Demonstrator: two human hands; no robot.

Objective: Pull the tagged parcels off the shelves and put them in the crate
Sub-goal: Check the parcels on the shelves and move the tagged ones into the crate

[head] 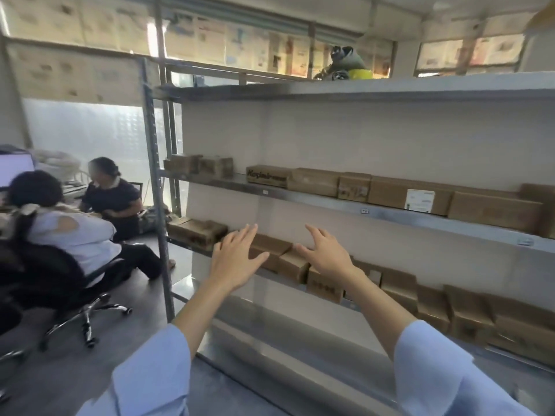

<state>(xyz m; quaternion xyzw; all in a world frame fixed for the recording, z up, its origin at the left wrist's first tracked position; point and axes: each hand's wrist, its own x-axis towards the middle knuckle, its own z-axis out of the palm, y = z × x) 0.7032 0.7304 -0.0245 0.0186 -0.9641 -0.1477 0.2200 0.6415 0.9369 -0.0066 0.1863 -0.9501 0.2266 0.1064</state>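
Left hand: our left hand (pixel 237 259) is up in front of the lower shelf (pixel 195 249), fingers straight & spread, holding nothing.
Right hand: our right hand (pixel 326 256) is near it at the same height, fingers splayed & slightly bent, also w/ nothing in it.
Contact: both hands overlap the box row in our view; we can't tell if either touches a box.
Lower-shelf parcels: small brown cardboard boxes (pixel 271 250) run along the lower shelf from its left end to the right edge of view. One shows btw the two hands; a squat brown box w/ dark print (pixel 324 288) sits below the right wrist.
Mid-shelf parcels: longer brown cardboard cartons (pixel 315 181) stand side by side on the grey metal middle shelf (pixel 330 204), w/ a gap after the two at the left end.
Tagged one: we see a brown carton w/ a white square label (pixel 390 192) on its front, on the middle shelf, well above & right of our hands.
Sleeves: light blue sleeves (pixel 156 373) end at mid-forearm.
Top shelf: grey-green bundle w/ a yellow item (pixel 348 66).
Room, left: two seated people (pixel 75 232) at a desk, one in a black wheeled office chair (pixel 60 280), near a lit monitor (pixel 16 169).
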